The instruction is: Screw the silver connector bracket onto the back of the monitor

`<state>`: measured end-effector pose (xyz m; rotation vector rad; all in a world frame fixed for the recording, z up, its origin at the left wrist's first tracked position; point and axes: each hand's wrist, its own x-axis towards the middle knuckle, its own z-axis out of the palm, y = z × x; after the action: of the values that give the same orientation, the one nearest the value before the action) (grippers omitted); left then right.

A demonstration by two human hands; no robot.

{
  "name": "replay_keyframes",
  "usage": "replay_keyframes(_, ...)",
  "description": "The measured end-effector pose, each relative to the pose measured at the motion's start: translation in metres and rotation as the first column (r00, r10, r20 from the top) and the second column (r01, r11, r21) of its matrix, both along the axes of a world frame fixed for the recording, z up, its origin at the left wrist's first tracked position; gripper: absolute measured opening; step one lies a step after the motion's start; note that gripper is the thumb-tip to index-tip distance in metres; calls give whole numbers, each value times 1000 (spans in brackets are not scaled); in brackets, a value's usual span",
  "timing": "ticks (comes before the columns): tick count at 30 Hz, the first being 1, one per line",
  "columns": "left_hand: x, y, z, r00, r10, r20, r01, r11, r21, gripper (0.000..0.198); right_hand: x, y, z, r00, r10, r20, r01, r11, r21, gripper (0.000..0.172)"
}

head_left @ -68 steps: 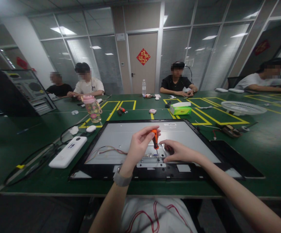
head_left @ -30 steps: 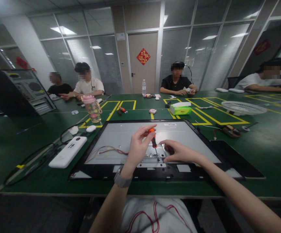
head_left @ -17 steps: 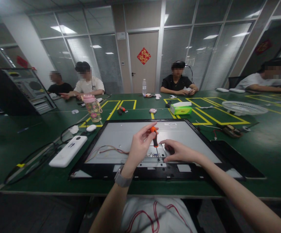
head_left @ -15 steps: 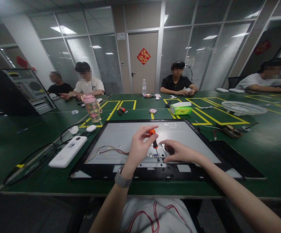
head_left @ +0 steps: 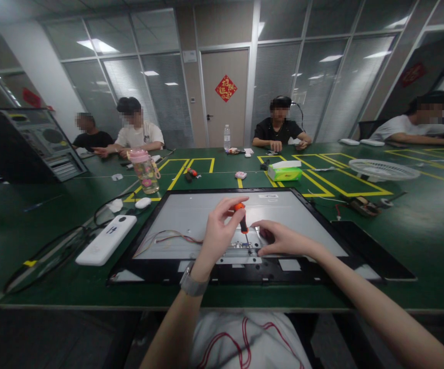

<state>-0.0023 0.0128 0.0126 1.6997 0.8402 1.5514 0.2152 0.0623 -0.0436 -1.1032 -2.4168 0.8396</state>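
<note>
My left hand point(head_left: 222, 225) grips an orange and black screwdriver point(head_left: 244, 223) by its handle, fingers round the top. The shaft points down at a metal bracket near the front edge of a flat display panel point(head_left: 191, 210), which lies with its grey metal back up inside a black frame. My right hand point(head_left: 281, 239) rests on the panel just right of the shaft, its thumb and fingers curved apart near the bracket. Nothing shows between them, though the inner fingers are partly hidden. Thin coloured wires point(head_left: 179, 234) run across the panel to the left.
A white power bank point(head_left: 106, 240) and black cables lie left of the panel; a tumbler point(head_left: 145, 171) stands behind them. Beyond are a green tissue pack point(head_left: 284, 171) and a white fan grille point(head_left: 383, 169). A dark flat slab point(head_left: 373, 250) lies at right. Several people sit across the table.
My hands keep nearly the same places, and the screwdriver stays upright on the bracket with a slight shift. The person opposite has lowered one hand to the table.
</note>
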Motion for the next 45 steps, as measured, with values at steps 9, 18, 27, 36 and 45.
replay_keyframes(9, 0, -2, 2, 996, -51, 79, 53, 998, -18, 33, 0, 0, 0, 1000, 11, -7, -11, 1000, 1, 75)
replay_keyframes(18, 0, 0, 1, 997, 65, 42, -66, 997, 35, 18, -1, -2, 3, 1000, 6, 15, -6, 1000, 3, 71)
replay_keyframes(27, 1, 0, 1, 994, -49, 96, 51, 998, -25, 27, -3, -4, 7, 1000, -3, 13, 3, 1000, -2, 69)
replay_keyframes(36, -4, 4, -1, 991, -15, 130, 20, 999, -34, 30, -2, -4, 8, 1000, -5, 15, 5, 1000, -8, 69)
replay_keyframes(45, -2, 0, 4, 989, 43, 142, -36, 998, -50, 21, -3, -4, 7, 1000, -9, 13, 9, 1000, -5, 69)
